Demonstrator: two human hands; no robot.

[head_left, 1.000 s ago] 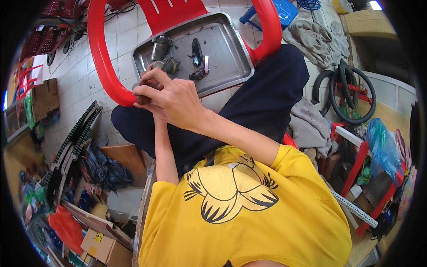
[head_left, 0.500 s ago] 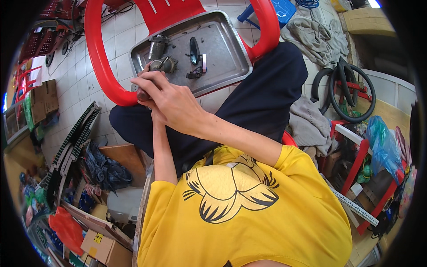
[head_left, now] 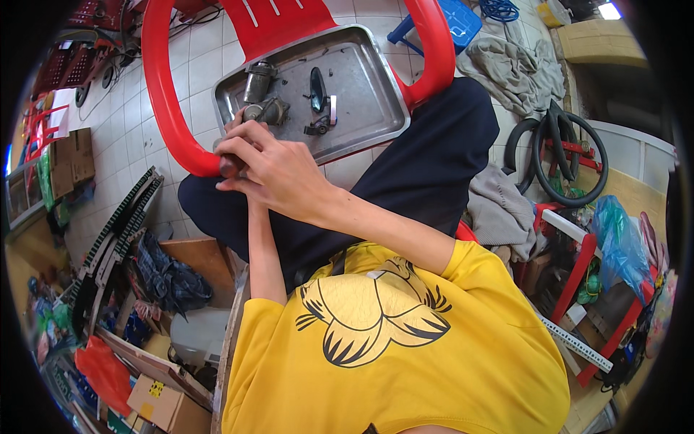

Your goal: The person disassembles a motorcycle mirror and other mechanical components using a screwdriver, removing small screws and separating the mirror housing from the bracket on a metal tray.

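Observation:
My right hand (head_left: 278, 173) is closed around a reddish-brown rounded handle (head_left: 230, 166) over my left knee; the rest of that tool is hidden. Beneath it, my left hand (head_left: 236, 121) is mostly covered. Its fingers show beside a grey metal part with a round end (head_left: 271, 112), at the near left edge of a metal tray (head_left: 361, 87). What the left hand grips is hidden. Inside the tray are a grey metal cylinder (head_left: 258, 81), a dark oval piece (head_left: 316, 90), a small black clamp-like part (head_left: 316, 127) and several tiny dark pieces.
The tray rests on a red plastic chair (head_left: 160, 94) in front of me. A blue stool (head_left: 452, 25), a grey cloth (head_left: 513, 69) and black rubber tubes (head_left: 578, 155) lie to the right. Cartons (head_left: 163, 401), a red bag (head_left: 105, 372) and clutter crowd the left.
The view has tilted slightly, so the tray and chair sit a little lower. The right-hand fingers have shifted around the handle, and more of it shows.

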